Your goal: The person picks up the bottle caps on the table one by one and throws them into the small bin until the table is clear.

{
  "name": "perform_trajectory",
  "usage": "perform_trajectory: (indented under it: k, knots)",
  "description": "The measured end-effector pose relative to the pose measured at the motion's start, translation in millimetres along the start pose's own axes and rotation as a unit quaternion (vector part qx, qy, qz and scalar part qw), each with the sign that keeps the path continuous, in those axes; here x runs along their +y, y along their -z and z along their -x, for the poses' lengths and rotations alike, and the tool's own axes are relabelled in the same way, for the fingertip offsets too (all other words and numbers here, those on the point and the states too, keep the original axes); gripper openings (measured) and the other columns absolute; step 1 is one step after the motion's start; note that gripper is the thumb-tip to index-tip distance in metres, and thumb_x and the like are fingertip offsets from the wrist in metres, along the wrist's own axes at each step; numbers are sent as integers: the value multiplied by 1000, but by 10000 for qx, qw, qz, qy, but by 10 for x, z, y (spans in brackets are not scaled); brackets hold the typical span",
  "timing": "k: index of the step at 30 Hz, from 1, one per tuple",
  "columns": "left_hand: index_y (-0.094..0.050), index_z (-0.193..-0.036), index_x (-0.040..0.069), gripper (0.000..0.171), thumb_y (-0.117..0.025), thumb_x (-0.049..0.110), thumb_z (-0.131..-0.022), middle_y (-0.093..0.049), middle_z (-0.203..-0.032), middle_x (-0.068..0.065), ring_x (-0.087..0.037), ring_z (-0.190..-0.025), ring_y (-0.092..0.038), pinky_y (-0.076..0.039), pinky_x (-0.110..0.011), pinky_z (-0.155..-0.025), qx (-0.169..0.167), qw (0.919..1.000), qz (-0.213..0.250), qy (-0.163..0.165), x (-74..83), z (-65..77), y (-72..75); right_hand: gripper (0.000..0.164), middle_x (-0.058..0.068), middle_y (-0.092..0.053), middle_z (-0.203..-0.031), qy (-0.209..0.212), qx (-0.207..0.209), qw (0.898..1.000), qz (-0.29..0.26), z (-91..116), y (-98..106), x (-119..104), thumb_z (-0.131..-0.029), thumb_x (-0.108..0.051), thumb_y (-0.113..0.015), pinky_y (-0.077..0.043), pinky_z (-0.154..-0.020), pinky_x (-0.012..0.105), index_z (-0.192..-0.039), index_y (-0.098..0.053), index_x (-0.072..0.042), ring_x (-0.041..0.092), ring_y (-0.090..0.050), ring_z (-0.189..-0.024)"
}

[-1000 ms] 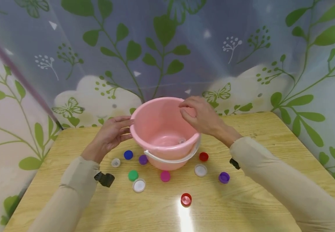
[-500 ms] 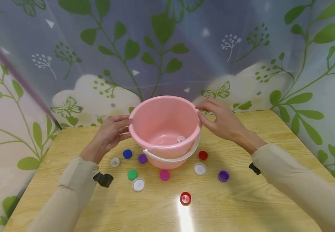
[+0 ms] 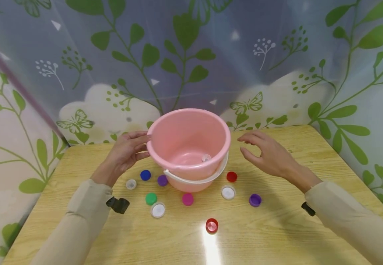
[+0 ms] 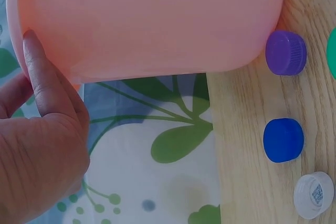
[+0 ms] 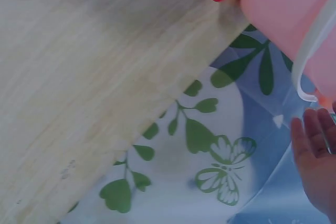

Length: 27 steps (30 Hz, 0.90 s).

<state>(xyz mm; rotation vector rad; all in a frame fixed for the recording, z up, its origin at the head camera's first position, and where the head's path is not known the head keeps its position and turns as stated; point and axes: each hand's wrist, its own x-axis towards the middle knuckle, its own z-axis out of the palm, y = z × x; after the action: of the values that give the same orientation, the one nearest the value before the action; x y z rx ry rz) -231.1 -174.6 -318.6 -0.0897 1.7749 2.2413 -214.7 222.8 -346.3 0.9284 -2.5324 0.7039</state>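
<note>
We look down at a pale wood-grain desk (image 3: 257, 239), where a pink round plastic bucket (image 3: 188, 127) stands upright at the centre of the frame, its white curved plastic handle (image 3: 196, 182) lowered across the front. Inside, at the lower right of its floor, lies a small whitish cap (image 3: 206, 158). At centre left, a person's left hand (image 3: 125, 154) touches the bucket's rim with its fingers mostly straight and spread a little apart. At centre right, the right hand (image 3: 269, 152) is in the air beside the bucket, clear of it, thumb and fingers relaxed and parted around nothing. Around the bucket's base we find round screw caps: at lower left, a small white cap (image 3: 131, 184), a blue cap (image 3: 145, 175) and a purple cap (image 3: 162, 180) just beside the bucket; nearer us, a green cap (image 3: 151, 198) close to a wide white cap with a clear rim (image 3: 158, 210). At bottom centre sit a magenta cap (image 3: 188, 199) and, lower, an upturned red cap (image 3: 211, 226). At lower right we see a second red cap (image 3: 232, 176), a second wide white cap (image 3: 228, 192) and an upturned purple cap (image 3: 255, 200). Both arms wear beige sleeves (image 3: 344, 213). Across the top hangs a blue and white backdrop (image 3: 231, 59) printed with green leaves and butterflies.
</note>
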Motion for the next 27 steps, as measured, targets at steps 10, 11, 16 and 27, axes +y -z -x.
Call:
perform_trajectory:
  k: [10, 11, 16, 27]
  knots:
    - [-47, -130, -6, 42, -61, 11, -94, -60, -106, -12, -18, -84, -66, -57, -28, -74, -28, 10000, 71, 16, 3, -4, 6, 38, 7, -54, -127, -467, -1125, 9926, -24, 355, -54, 95, -96, -32, -58, -43, -97, 51, -125, -59, -8, 30, -49, -119]
    - [-47, -130, -5, 42, -61, 11, -94, -60, -106, -12, -18, -84, -66, -57, -28, -74, -25, 10000, 71, 14, 3, -3, 5, 39, 8, -54, -128, -483, -1204, 9915, -19, 391, -64, 105, -97, -33, -58, -43, -98, 51, -126, -58, -8, 30, -49, -120]
    - [-48, -128, -4, 40, -62, 11, -94, -59, -108, -13, -19, -85, -66, -56, -29, -75, -3, 10000, 38, -9, 3, -4, 2, 44, 10, -48, -137, -565, -1702, 9838, 83, 568, -116, 130, -95, -33, -61, -43, -97, 54, -132, -56, -12, 33, -44, -126]
    - [-51, -124, -1, 34, -62, 12, -94, -60, -103, -10, -17, -82, -65, -57, -29, -75, 54, 10000, 56, 37, 1, -6, 1, 62, 12, -35, -149, -263, -2464, 9684, 260, 874, -226, 119, -91, -51, -59, -42, -98, 54, -141, -48, -16, 35, -33, -133]
